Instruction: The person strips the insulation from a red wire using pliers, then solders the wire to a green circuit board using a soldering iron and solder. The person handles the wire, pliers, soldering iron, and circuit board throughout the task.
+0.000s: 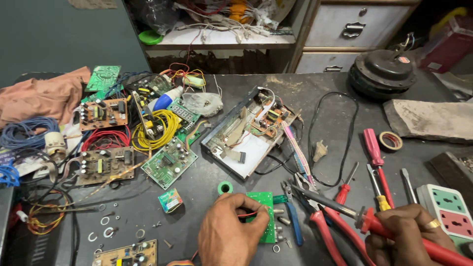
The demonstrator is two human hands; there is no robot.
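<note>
The left hand (pixel 231 231) is clenched around a thin red wire (pixel 246 215) and presses it on a small green circuit board (pixel 265 207), which lies flat on the dark workbench (pixel 325 88) directly under the fingers. The right hand (pixel 409 231) is closed around the red handle of a soldering iron (pixel 345 212); its long metal shaft runs from this grip up and left, and the tip stops just beside the board, near the left hand's fingertips.

The board appears light, thin and stiff, so it probably slides easily on the bench unless it is pressed down. It looks safest to hold at its bare edges, not at the soldered points. The wire is soft and will bend away if not pinched close to its end. The iron should be taken only at the handle, because the metal part is likely hot.

Between the two grips lie red-handled pliers (pixel 320 224) and a blue-handled tool (pixel 294 221). Just above the left hand sits a small green tape roll (pixel 225 187). Above the right hand rest several screwdrivers (pixel 377 162).
</note>
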